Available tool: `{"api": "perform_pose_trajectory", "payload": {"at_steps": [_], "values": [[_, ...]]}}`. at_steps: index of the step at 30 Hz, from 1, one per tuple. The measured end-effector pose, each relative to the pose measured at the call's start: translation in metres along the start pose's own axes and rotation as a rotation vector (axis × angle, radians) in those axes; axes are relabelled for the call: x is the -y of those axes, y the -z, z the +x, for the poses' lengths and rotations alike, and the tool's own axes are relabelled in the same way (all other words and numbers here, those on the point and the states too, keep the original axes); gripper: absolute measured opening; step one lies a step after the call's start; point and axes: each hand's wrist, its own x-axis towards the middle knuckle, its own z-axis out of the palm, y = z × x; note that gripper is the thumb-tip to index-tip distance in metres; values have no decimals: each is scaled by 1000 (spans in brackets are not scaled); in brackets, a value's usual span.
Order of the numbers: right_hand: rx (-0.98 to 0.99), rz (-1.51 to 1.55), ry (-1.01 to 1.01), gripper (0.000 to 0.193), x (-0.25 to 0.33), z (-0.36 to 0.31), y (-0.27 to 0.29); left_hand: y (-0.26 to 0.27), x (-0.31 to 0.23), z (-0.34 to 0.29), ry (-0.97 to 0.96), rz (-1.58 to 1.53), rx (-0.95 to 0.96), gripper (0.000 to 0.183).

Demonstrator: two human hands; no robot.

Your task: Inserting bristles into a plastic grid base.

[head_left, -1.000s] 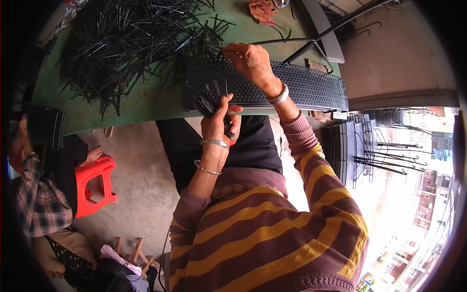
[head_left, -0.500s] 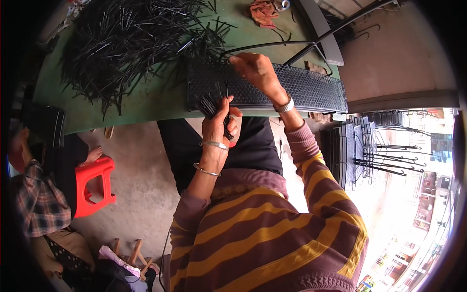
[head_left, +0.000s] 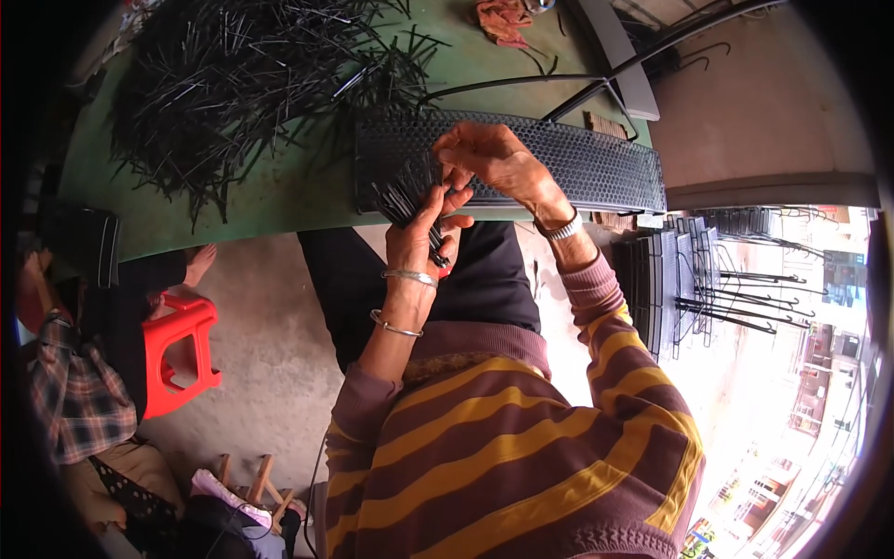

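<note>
Black strips [head_left: 396,200] are bunched in the left hand, over the bench's near edge, with the right hand at their tips.

Left to right: a loose heap of strips [head_left: 233,93] spreads over the green bench [head_left: 279,207]; the left hand [head_left: 416,244] is closed round its bundle, tips fanned upward; the right hand [head_left: 507,172] has its fingertips drawn together, though whether they pinch a strip I cannot tell; a black mesh panel [head_left: 596,168] lies beyond. A firm left grip and a light pinch near one tip should keep neighbouring strips from snagging.
</note>
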Motion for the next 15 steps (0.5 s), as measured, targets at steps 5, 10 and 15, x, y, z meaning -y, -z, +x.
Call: {"api": "perform_pose_trajectory", "payload": {"at_steps": [5,10,15], "values": [[-226,28,172,8,7,2,6,8,3,5,11,-14,-81,40],[-610,-264,491,4,0,27,11,5,5,6,6,-5,-33,41],[-623,-345,554,4,-18,46,13,6,7,7,-7,-19,-9,43]]}}
